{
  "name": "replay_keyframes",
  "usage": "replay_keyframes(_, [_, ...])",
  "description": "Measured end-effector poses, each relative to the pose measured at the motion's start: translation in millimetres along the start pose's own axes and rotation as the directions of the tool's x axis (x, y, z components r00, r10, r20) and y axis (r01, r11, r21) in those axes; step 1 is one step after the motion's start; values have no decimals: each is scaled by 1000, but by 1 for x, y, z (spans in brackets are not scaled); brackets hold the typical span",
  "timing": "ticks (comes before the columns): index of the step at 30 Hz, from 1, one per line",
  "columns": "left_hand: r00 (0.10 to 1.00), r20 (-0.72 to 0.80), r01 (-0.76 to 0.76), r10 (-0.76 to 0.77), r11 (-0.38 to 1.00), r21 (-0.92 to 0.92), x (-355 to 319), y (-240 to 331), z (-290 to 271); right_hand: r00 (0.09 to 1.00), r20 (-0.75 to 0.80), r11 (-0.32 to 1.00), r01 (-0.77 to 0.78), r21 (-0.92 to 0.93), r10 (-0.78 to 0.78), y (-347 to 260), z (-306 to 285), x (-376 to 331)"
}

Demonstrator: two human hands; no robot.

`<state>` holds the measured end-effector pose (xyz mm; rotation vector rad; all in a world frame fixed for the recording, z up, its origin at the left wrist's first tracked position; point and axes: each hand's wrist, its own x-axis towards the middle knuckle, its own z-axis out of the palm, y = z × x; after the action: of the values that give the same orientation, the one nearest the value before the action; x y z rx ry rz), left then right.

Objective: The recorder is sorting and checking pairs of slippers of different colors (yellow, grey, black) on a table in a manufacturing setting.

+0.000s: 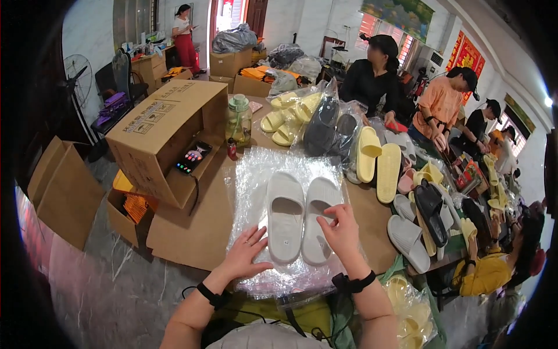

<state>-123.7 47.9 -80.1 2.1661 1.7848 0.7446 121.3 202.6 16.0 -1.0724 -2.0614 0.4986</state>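
A pair of light grey slide slippers lies side by side on a stack of clear plastic bags (250,174), toes pointing away from me. My left hand (246,256) rests flat on the bags with its fingers spread, beside the left slipper (285,235). Over the right slipper (314,244) is my right hand (342,231), its thumb and forefinger apart at the strap's edge. Nothing shows in its grasp, and it hides part of that slipper's outer side. Both wrists carry black bands.
A cardboard box (157,134) with a phone (194,157) inside stands left, near a green-lidded jar (238,119). Bagged yellow slippers (285,119) lie beyond the bags. Loose slippers, including a black one (430,212), crowd the right. Several people work along that side.
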Motion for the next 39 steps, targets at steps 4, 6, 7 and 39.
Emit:
replay_keyframes(4, [1000, -13, 2, -3, 999, -33, 2, 1, 0, 996, 82, 997, -35, -70, 41, 12, 21, 0])
replay_keyframes(6, [1000, -31, -4, 4, 1000, -25, 3, 1, 1, 996, 83, 979, 40, -201, -23, 12, 36, 11])
replay_keyframes(7, [1000, -27, -2, 2, 1000, -25, 4, -1, 3, 996, 85, 979, 36, -199, -20, 12, 45, 17])
replay_keyframes(39, [999, 14, -33, 31, 992, 121, 12, 64, 1, 952, -288, 994, 83, -77, -101, 19, -109, -222])
